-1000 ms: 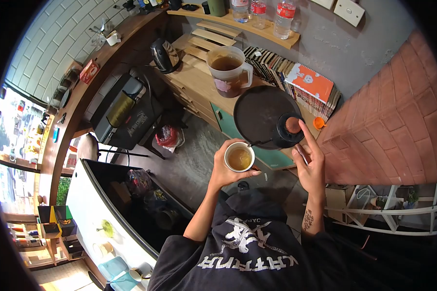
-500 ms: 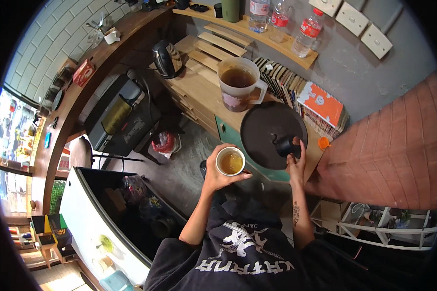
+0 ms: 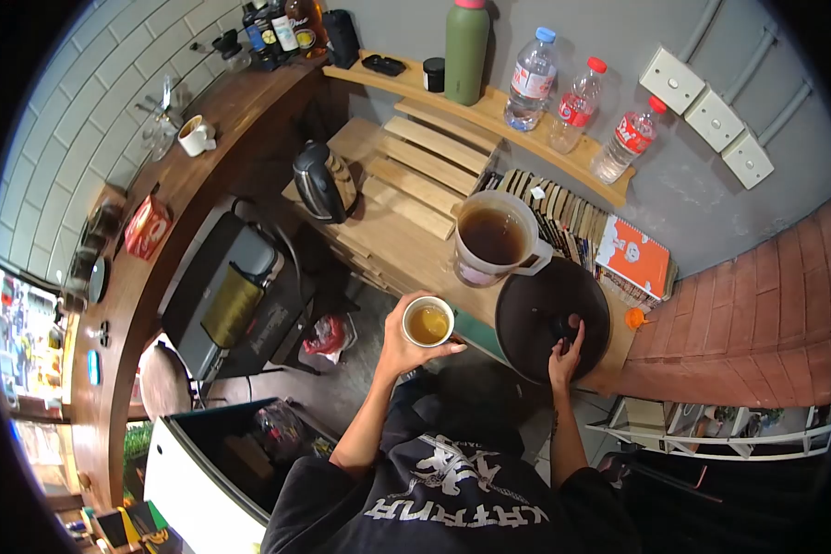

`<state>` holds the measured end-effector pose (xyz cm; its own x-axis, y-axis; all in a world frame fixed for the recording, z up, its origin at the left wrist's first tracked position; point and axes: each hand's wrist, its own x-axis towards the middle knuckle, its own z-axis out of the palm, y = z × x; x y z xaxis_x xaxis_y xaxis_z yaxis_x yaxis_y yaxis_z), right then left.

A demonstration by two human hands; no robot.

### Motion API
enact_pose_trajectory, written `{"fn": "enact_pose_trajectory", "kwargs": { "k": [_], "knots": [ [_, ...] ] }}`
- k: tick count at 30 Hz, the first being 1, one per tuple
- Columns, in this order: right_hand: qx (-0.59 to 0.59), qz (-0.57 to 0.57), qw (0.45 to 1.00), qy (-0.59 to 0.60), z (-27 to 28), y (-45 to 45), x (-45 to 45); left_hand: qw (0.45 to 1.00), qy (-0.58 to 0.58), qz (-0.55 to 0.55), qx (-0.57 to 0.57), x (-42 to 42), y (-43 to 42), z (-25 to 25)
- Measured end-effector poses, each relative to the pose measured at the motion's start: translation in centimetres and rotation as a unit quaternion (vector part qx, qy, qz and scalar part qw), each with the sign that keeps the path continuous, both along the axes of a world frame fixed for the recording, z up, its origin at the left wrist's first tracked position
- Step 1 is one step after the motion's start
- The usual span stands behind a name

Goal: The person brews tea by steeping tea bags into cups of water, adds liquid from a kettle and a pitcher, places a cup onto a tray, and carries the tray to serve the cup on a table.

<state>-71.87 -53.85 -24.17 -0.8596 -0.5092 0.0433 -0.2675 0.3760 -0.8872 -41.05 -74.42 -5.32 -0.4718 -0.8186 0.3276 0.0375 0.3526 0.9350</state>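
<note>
- One wooden tabletop [image 3: 404,231] carries the big things; one kettle [image 3: 321,189] stands near its left end.
- One round tray [image 3: 531,305] lies at the right end, by the front edge.
- One wall shelf [image 3: 480,117] has three clear bottles, [image 3: 531,85] [image 3: 574,113] [image 3: 630,143], and one green flask [image 3: 467,55].
- One big jug [image 3: 478,270] with brown drink stands just beside the tray.
- One row of books [image 3: 561,217] lines the back edge, with one orange notebook [image 3: 633,256] on top.
- The left hand [image 3: 397,351] wraps around one cup [image 3: 428,301], up off the tabletop. That open cup of yellow drink calls for a steady, level hold.
- The right hand [image 3: 563,367] reaches over the tray and has its fingers at one small black pot [image 3: 560,327]. It looks like a careful placing or touching step; how tight the fingers are, no one can tell.
</note>
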Motion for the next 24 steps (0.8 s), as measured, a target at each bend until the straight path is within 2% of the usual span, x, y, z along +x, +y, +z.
{"fn": "enact_pose_trajectory", "kwargs": {
  "k": [2,4,5,7,8,10,11,13,15,16,18,19,21,24],
  "knots": [
    [0.028,-0.022,0.999,0.025,0.3,-0.4,0.4,1.000,0.000,-0.009,-0.013,0.3,-1.9,-0.2],
    [0.051,0.003,0.986,0.159,0.3,-0.3,0.2,1.000,0.000,-0.017,-0.003,0.2,-3.7,-0.2],
    [0.055,-0.005,0.986,0.159,0.4,0.1,0.4,1.000,-0.003,-0.017,0.005,0.3,-4.3,-0.2],
    [0.190,-0.047,0.945,0.261,2.8,-0.5,0.8,1.000,0.000,-0.021,0.010,0.2,-5.4,-0.3],
    [0.191,-0.050,0.945,0.261,4.2,-1.0,0.7,0.999,-0.003,-0.016,0.027,0.1,-6.0,-0.4],
    [0.150,-0.086,0.895,0.412,7.3,-2.7,0.4,0.999,-0.005,-0.008,0.050,-0.2,-7.1,-1.1],
    [0.151,-0.088,0.895,0.410,8.8,-3.7,0.2,0.999,-0.006,-0.011,0.050,-0.5,-7.7,-1.5],
    [0.059,0.012,0.975,0.215,11.8,-6.5,-0.3,0.999,0.000,0.005,0.038,-1.0,-8.8,-2.3],
    [0.017,0.036,0.984,0.175,12.8,-9.9,-1.0,1.000,-0.010,0.010,0.014,-1.6,-10.0,-3.3],
    [-0.045,0.076,0.990,0.114,12.8,-11.6,-1.5,1.000,-0.017,0.018,-0.011,-1.9,-10.4,-3.8],
    [-0.129,0.129,0.983,0.012,12.4,-14.5,-1.9,0.999,-0.015,0.024,0.030,-2.7,-10.9,-4.9],
    [-0.132,0.131,0.983,0.007,11.8,-15.3,-2.0,0.997,-0.007,0.029,0.069,-3.0,-11.3,-5.5],
    [-0.089,0.191,0.977,-0.033,11.2,-17.1,-2.6,0.998,-0.016,0.043,0.046,-3.4,-12.3,-6.4],
    [-0.091,0.205,0.974,-0.030,11.0,-18.0,-2.7,0.996,-0.022,0.063,0.052,-3.8,-13.6,-7.5]
  ]
}}
